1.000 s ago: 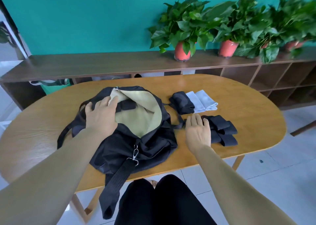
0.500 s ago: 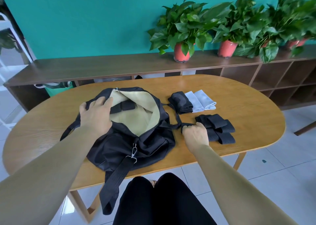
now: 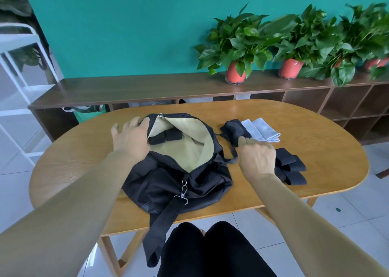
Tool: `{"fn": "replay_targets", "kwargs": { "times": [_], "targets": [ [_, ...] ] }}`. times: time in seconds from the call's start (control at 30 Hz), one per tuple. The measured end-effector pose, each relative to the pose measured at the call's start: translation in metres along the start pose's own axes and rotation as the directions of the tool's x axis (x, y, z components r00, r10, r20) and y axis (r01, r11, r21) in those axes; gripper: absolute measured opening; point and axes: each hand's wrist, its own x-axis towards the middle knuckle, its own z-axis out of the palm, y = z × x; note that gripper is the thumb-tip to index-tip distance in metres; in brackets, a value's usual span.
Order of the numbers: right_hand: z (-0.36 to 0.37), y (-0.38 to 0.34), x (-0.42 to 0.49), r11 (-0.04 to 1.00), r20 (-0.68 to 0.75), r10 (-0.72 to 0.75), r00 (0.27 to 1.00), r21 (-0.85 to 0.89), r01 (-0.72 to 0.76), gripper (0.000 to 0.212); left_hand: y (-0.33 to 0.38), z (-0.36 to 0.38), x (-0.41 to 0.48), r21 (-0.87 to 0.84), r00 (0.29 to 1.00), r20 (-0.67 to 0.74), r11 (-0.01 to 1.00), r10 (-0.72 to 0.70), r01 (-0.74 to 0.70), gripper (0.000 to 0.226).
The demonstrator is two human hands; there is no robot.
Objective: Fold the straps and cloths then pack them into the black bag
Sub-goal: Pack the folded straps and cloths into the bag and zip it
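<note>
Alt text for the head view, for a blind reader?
A left hand rests on the rim of an open black bag on a wooden table; the curled right hand reaches a rolled black cloth beside folded black straps and a grey cloth.

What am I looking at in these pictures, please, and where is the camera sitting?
No machine: these are a person's two bare hands, filmed by one camera worn on the head, looking down. On the table lies an open black bag with folded straps inside. Right of it are a black cloth, a grey cloth and a pile of black straps. The left hand rests open on the bag's rim. The right hand curls its fingers at the black cloth; whether its grip is closed on it, I cannot tell.
</note>
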Motion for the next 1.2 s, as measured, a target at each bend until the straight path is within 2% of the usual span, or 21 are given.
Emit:
{"fn": "replay_targets", "kwargs": {
  "times": [0.2,0.27,0.37,0.47,0.63,0.73,0.8,0.97,1.03,1.13,1.2],
  "targets": [
    [0.004,-0.079,0.029,0.971,-0.141,-0.181,0.973,0.131,0.199,0.025,-0.019,0.003,0.007,-0.166,0.999,-0.033,0.986,0.012,-0.017,0.038],
    [0.011,-0.107,0.035,0.95,-0.128,-0.23,0.965,0.187,0.251,0.03,-0.024,0.009,0.01,-0.184,0.999,-0.028,0.982,0.042,-0.046,0.033],
    [0.027,-0.141,0.042,0.925,-0.03,-0.31,0.95,0.223,0.309,0.033,-0.031,0.019,0.017,-0.18,0.998,0.019,0.982,0.058,-0.053,0.032],
    [0.039,-0.165,0.05,0.898,0.087,-0.394,0.915,0.249,0.363,0.022,-0.037,0.028,0.023,-0.122,0.993,0.095,0.991,0.075,-0.063,0.039],
    [0.06,-0.185,0.052,0.867,0.244,-0.479,0.844,0.286,0.409,0.024,-0.039,0.032,0.03,-0.07,0.975,0.205,0.995,0.089,-0.076,0.065],
    [0.066,-0.191,0.047,0.846,0.398,-0.532,0.748,0.292,0.446,0.024,-0.04,0.033,0.032,-0.035,0.963,0.25,0.995,0.104,-0.098,0.075],
    [0.068,-0.191,0.042,0.818,0.428,-0.574,0.699,0.337,0.466,0.018,-0.04,0.035,0.031,-0.029,0.959,0.263,0.994,0.109,-0.105,0.08],
    [0.066,-0.196,0.041,0.818,0.457,-0.573,0.681,0.273,0.506,0.016,-0.04,0.039,0.027,-0.021,0.958,0.262,0.993,0.117,-0.115,0.086],
    [0.069,-0.199,0.043,0.811,0.471,-0.582,0.664,0.266,0.522,0.022,-0.039,0.039,0.026,-0.02,0.958,0.261,0.993,0.118,-0.117,0.088],
    [0.075,-0.199,0.045,0.822,0.426,-0.566,0.706,0.219,0.526,0.025,-0.04,0.039,0.026,-0.016,0.96,0.252,0.993,0.118,-0.118,0.088],
    [0.077,-0.2,0.045,0.815,0.397,-0.579,0.712,0.25,0.523,0.023,-0.04,0.04,0.026,-0.016,0.961,0.25,0.993,0.119,-0.119,0.088]
  ]
}}
